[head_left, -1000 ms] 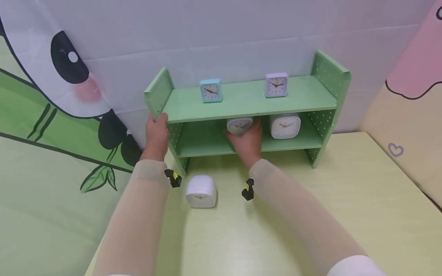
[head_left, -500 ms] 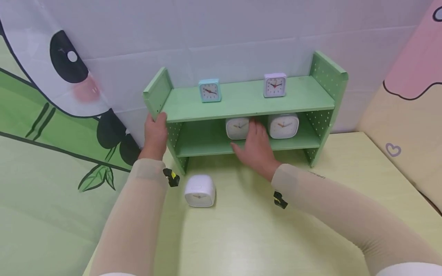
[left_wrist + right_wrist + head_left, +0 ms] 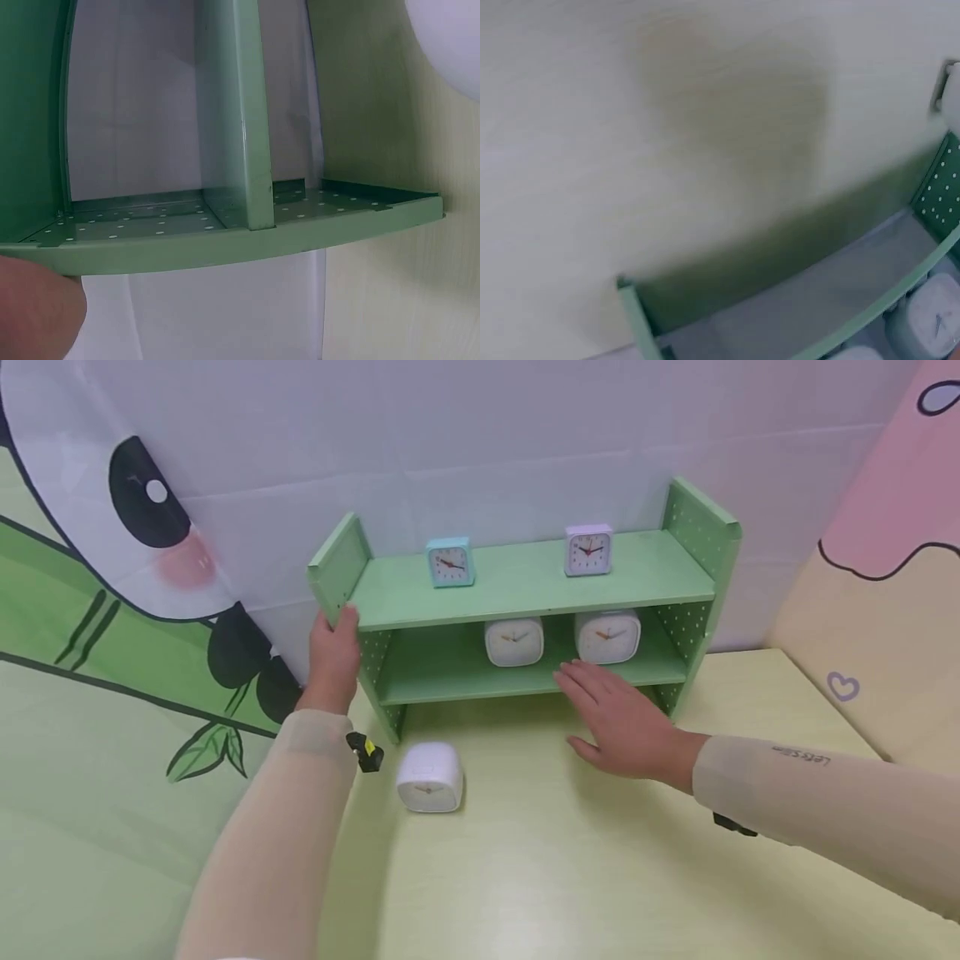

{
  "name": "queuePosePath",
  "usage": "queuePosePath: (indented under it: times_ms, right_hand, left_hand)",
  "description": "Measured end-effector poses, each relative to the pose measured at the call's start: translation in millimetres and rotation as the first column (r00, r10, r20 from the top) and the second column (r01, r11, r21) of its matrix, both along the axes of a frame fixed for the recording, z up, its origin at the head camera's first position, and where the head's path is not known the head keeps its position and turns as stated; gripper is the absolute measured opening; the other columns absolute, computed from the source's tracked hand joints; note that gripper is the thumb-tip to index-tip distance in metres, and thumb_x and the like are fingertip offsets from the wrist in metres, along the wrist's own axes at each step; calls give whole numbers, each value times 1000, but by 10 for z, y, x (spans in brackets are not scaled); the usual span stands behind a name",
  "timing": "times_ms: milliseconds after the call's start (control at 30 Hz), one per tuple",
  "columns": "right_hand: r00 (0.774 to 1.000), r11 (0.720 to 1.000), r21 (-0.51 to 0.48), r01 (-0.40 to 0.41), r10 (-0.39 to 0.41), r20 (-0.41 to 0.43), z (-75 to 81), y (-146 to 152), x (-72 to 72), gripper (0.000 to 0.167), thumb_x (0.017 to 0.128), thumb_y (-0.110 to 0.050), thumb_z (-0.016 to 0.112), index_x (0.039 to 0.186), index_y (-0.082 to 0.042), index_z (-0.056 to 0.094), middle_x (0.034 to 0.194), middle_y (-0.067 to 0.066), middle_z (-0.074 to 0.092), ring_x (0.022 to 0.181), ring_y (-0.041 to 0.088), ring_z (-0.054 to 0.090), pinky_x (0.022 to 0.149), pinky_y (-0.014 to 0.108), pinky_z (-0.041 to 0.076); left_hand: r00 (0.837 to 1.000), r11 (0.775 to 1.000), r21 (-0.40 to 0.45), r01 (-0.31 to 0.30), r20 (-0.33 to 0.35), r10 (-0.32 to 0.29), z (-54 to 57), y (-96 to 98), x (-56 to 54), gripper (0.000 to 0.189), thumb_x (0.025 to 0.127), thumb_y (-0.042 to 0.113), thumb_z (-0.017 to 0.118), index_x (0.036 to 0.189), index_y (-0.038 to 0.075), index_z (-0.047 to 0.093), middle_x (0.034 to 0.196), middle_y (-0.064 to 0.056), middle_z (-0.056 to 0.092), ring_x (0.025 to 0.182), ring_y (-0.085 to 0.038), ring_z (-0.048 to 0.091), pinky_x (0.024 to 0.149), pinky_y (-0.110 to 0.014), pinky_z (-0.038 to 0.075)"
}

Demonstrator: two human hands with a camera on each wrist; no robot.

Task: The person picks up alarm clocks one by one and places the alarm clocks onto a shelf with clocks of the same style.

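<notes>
My left hand (image 3: 333, 656) grips the left side panel of a green two-tier shelf (image 3: 525, 589), thumb at the panel's front edge; in the left wrist view a fingertip (image 3: 37, 307) shows beside that panel. Palm down and fingers straight, my right hand (image 3: 626, 727) is in front of the lower tier, holding nothing. Its fingertips overlap the lower board near the right-hand white alarm clock (image 3: 608, 637). Another white alarm clock (image 3: 514, 642) stands to the left on the same tier. A small blue clock (image 3: 451, 562) and a small purple clock (image 3: 588, 551) stand on the top tier.
One more white alarm clock (image 3: 431, 777) rests on the pale wooden table (image 3: 525, 860), in front of the shelf's left end. A light cloth backdrop (image 3: 510, 435) hangs right behind the shelf. Printed cartoon cloth (image 3: 90, 827) borders the left side.
My right hand has let go of the left-hand white clock on the lower tier and drawn back toward the right, its fingers straightening. The left hand keeps its grip on the shelf.
</notes>
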State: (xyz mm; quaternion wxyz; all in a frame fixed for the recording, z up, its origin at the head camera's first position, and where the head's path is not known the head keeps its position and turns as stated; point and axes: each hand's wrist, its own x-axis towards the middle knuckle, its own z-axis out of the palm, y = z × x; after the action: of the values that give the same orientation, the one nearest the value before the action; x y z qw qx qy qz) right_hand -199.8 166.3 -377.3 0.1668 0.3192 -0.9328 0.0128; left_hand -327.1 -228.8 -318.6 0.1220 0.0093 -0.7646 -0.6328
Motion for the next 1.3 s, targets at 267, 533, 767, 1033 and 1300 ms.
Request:
queuePosePath:
  times_ms: [267,533,767,1033,1300]
  right_hand:
    - [974,994,-24,-110,103,-202,321,513,-76,83,92,-30,70,156,5,32,159,27,35,149,43,26,122,53,18]
    - [935,983,-181,44,-104,-338,934,1180,-165,82,94,-39,47,156,8,23,162,29,22,153,42,13,125,51,6]
    - [908,784,-503,363,-418,3,1156,1451,-317,98,96,-34,62,163,0,0,169,22,0,155,37,-1,125,48,2]
    - [844,482,-694,536,-294,448,1136,1415,-498,101,98,-53,60,165,-14,-4,171,11,7,155,30,12,124,48,15]
    - [821,321,-756,571,-230,522,1058,1260,-715,72,103,-47,49,162,-14,23,155,14,35,136,25,39,114,48,36]
  left_hand:
    - [994,993,-106,44,-97,-55,-180,-124,161,59,109,51,35,160,22,32,148,-6,44,133,-23,40,112,-43,33]
    - [1000,968,-252,-1,7,2,-469,-309,554,77,107,56,34,167,15,10,171,-7,12,155,-25,10,124,-47,14]
    - [987,985,-140,-101,106,117,-828,-273,882,77,108,53,37,166,10,10,171,-9,13,156,-25,10,124,-45,14]
    - [984,990,-109,-86,149,102,-1141,8,1129,87,104,54,52,165,10,9,170,-10,16,156,-27,12,123,-49,18]
    - [979,991,-91,-101,168,115,-1352,299,1365,108,92,56,72,164,9,7,169,-13,15,155,-30,13,123,-53,16]
